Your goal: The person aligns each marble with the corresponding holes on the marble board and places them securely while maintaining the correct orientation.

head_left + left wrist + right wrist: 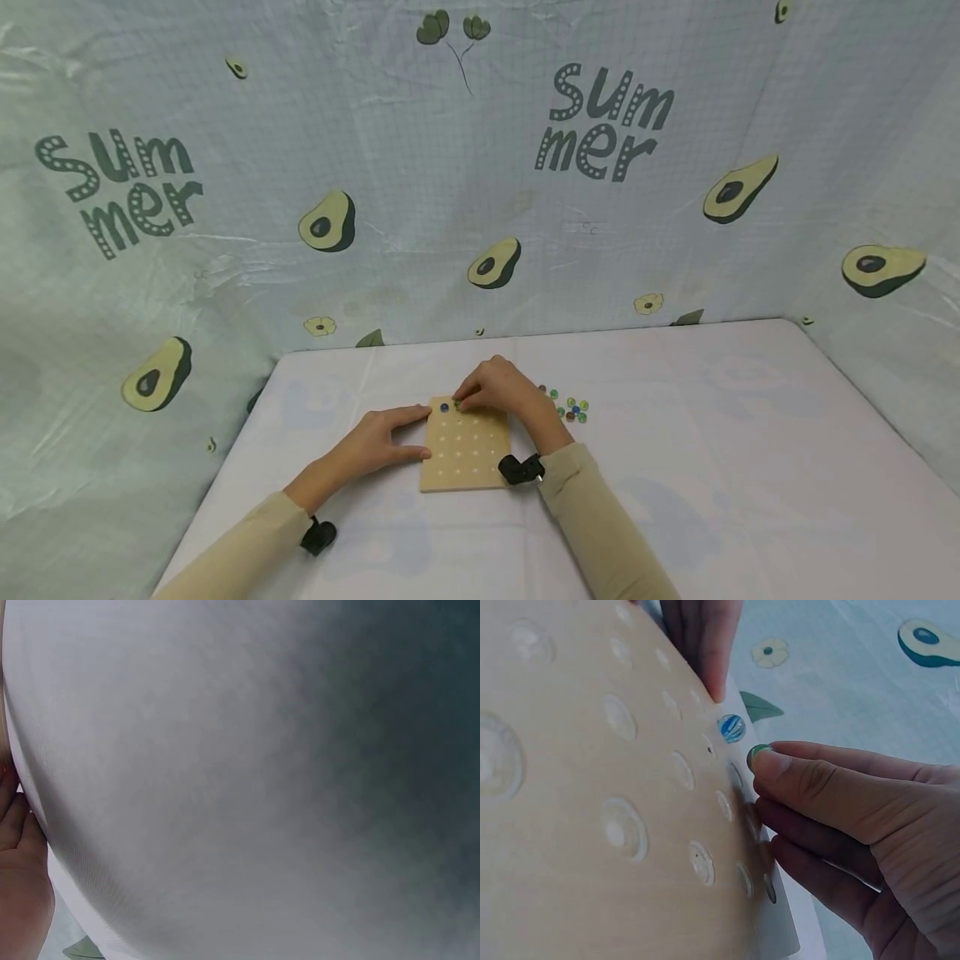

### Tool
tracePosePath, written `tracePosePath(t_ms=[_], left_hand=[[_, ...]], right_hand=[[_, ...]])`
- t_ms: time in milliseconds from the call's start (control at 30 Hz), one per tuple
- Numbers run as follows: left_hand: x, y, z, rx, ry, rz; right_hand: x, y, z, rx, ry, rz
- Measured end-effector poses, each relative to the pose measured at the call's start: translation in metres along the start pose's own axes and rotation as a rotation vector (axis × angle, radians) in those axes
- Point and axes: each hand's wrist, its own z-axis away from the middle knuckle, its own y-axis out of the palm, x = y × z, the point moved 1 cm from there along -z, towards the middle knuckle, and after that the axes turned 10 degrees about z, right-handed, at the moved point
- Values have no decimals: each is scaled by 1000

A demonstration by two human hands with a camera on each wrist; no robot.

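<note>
A square wooden board point(459, 481) with rows of round hollows lies flat on the table. My right hand point(501, 388) reaches over its far edge and pinches a green marble point(753, 752) between thumb and forefinger, close above a hollow. Beside it, a blue swirled marble point(732, 729) sits in the far left corner hollow. My left hand point(375, 444) rests at the board's left side, thumb and fingers spread, fingertips touching the edge. In the left wrist view only part of the left hand point(24, 889) shows at the border.
Right of the board, partly behind the right wrist, lies a loose group of marbles point(576, 410), green, blue and brown. The white-covered table point(720, 467) meets a hanging sheet point(420, 275) printed with avocados at its back. Each wrist wears a black camera point(519, 470).
</note>
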Motion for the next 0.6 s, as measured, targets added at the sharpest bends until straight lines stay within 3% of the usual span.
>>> tracePosePath(t_ms=[600], left_hand=[[-4, -1, 0, 6, -13, 15]], right_hand=[[-2, 2, 2, 1, -16, 42]])
